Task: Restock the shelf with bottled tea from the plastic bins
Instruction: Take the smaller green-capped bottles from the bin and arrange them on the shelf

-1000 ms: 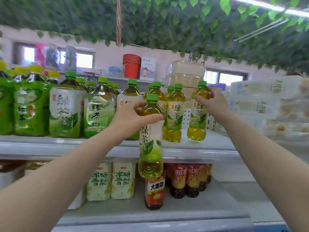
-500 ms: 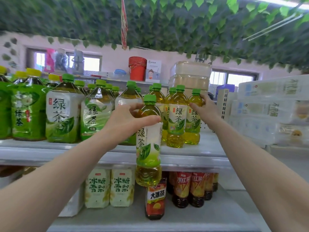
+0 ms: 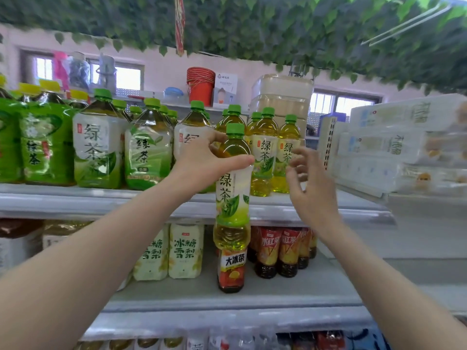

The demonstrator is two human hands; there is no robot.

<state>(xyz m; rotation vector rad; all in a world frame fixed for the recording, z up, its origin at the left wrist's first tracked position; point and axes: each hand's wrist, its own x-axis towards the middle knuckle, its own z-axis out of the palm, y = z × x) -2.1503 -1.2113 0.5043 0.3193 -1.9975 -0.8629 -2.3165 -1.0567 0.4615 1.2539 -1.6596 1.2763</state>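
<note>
L hand (image 3: 202, 162): fingers and thumb clamped round shoulder of a green tea bottle (image 3: 232, 188), held upright in air in front of the upper shelf (image 3: 101, 200) edge. R hand (image 3: 310, 188): fingers apart, loosely curled, holding nothing, just in front of shelved small tea bottles (image 3: 275, 157). Big green tea bottles (image 3: 97, 145) to the left on same shelf. Red tea bottles (image 3: 278, 248) on shelf below.

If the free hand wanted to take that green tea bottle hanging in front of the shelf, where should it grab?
Probably the labelled waist of the held bottle, from its right side. The left hand already grips the shoulder below the cap, while the bottle hangs upright with its straight midsection bare. The right hand is open beside it.
</note>
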